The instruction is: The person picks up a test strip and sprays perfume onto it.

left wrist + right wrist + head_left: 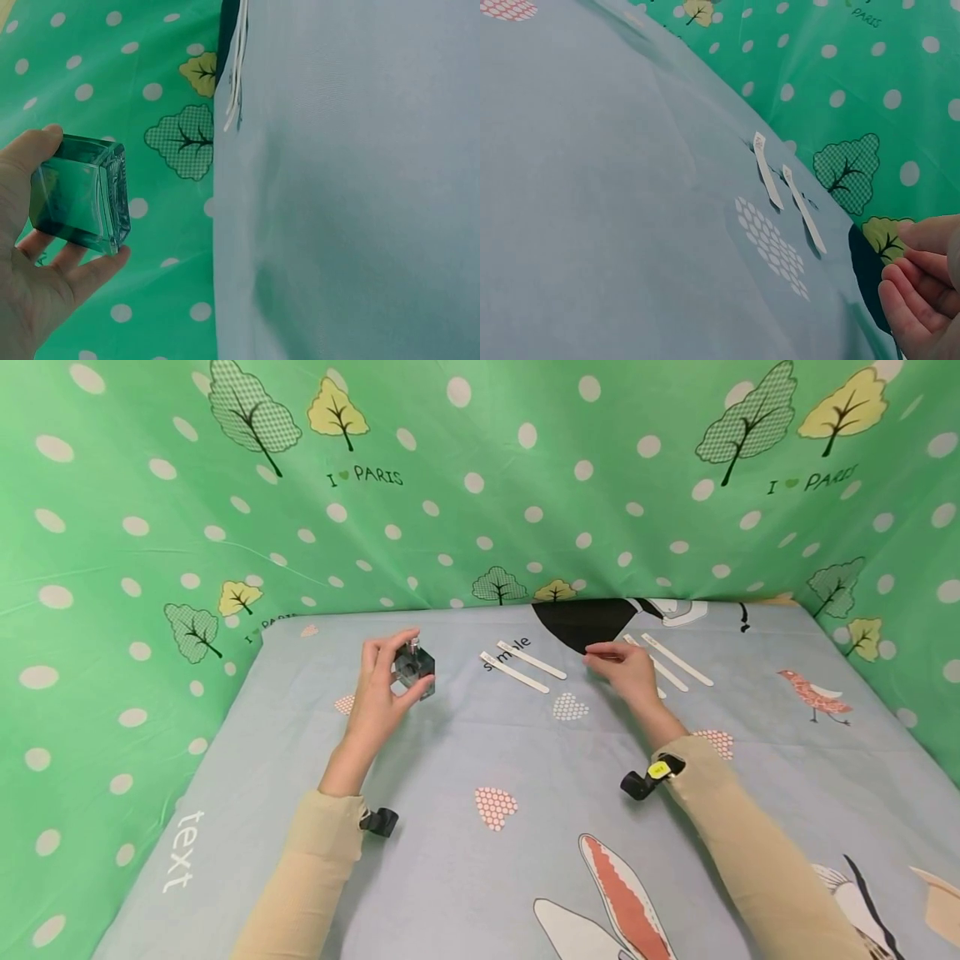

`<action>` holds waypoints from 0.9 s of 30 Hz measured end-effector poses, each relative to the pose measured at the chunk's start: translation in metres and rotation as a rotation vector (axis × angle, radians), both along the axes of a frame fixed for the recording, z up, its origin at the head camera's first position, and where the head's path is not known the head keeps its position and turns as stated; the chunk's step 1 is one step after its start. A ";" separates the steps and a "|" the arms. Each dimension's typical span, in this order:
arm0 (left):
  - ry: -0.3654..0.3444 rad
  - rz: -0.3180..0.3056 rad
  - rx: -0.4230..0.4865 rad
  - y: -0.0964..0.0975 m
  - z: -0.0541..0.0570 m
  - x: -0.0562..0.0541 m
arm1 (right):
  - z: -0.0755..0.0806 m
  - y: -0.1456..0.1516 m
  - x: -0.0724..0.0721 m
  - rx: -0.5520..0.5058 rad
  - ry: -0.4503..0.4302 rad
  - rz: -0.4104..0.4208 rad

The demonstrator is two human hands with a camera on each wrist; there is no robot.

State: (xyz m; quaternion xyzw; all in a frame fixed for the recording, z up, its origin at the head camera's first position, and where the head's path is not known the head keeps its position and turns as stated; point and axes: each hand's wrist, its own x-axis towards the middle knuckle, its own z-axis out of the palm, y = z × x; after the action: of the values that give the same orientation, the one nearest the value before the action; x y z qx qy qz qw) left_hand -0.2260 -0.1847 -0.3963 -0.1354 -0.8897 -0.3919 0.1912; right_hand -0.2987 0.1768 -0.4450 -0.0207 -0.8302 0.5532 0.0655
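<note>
My left hand point(381, 681) grips a dark greenish glass perfume bottle point(426, 670) with a spray nozzle on top, raised above the cloth. The left wrist view shows its clear, thick-walled body point(75, 191) between thumb and fingers. My right hand point(626, 672) hovers at the right with loosely curled fingers; I see nothing between the fingertips point(907, 229). Beneath and beside it lie white paper test strips point(678, 660), one partly hidden by the hand. Two more white strips point(525, 672) lie side by side between the hands, over printed lettering.
A pale blue printed cloth point(450, 735) covers the table. Green dotted curtains point(465, 485) hang along the back and sides. A small black wrist camera point(641, 783) is strapped to the right wrist, another point(381, 821) to the left.
</note>
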 end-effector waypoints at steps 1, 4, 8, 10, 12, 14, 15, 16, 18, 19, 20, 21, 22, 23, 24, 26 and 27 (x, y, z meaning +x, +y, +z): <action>0.002 -0.001 -0.002 0.000 0.000 0.000 | -0.001 -0.002 0.000 -0.001 -0.001 -0.005; 0.010 -0.004 -0.005 0.000 -0.001 -0.001 | -0.002 -0.007 -0.001 -0.013 -0.007 -0.002; 0.018 -0.006 -0.010 0.000 -0.002 -0.001 | -0.005 -0.014 -0.001 -0.036 -0.003 0.021; 0.017 -0.005 -0.012 0.001 -0.002 -0.001 | -0.008 -0.017 -0.001 -0.047 0.005 0.033; 0.011 -0.005 -0.012 0.001 -0.002 -0.001 | -0.010 -0.019 -0.002 -0.054 0.012 0.035; 0.004 -0.002 -0.008 0.001 -0.002 -0.001 | -0.011 -0.022 -0.002 -0.059 0.018 0.034; 0.000 -0.002 -0.005 0.001 -0.002 -0.001 | -0.013 -0.023 -0.001 -0.054 0.017 0.032; -0.004 -0.003 -0.001 0.001 -0.002 -0.001 | -0.014 -0.024 -0.001 -0.045 0.012 0.028; -0.005 -0.005 0.004 0.001 -0.002 -0.001 | -0.016 -0.026 -0.001 -0.029 0.007 0.018; -0.006 -0.006 0.006 0.001 -0.002 -0.001 | -0.018 -0.027 -0.001 -0.017 0.007 0.012; -0.007 -0.006 0.006 0.001 -0.002 -0.001 | -0.019 -0.027 -0.002 -0.006 0.008 0.009; -0.007 -0.007 0.008 0.001 -0.002 -0.001 | -0.021 -0.028 -0.002 0.005 0.008 0.007; -0.008 -0.008 0.009 0.001 -0.001 -0.001 | -0.022 -0.029 -0.003 0.012 0.009 0.009; -0.009 -0.007 0.008 0.000 -0.001 -0.002 | -0.023 -0.029 -0.003 0.017 0.011 0.013; -0.010 -0.006 0.008 0.000 0.000 -0.002 | -0.024 -0.030 -0.004 0.024 0.012 0.017; -0.013 -0.006 0.010 0.001 0.000 -0.002 | -0.024 -0.030 -0.004 0.028 0.007 0.024; -0.013 -0.008 0.012 0.001 -0.001 -0.003 | -0.025 -0.030 -0.004 0.029 0.000 0.026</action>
State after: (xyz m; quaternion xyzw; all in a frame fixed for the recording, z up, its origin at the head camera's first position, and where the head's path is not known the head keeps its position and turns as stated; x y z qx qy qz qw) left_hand -0.2290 -0.1832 -0.3969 -0.1351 -0.8882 -0.3986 0.1845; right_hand -0.3028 0.1471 -0.4695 -0.0089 -0.8385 0.5417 0.0588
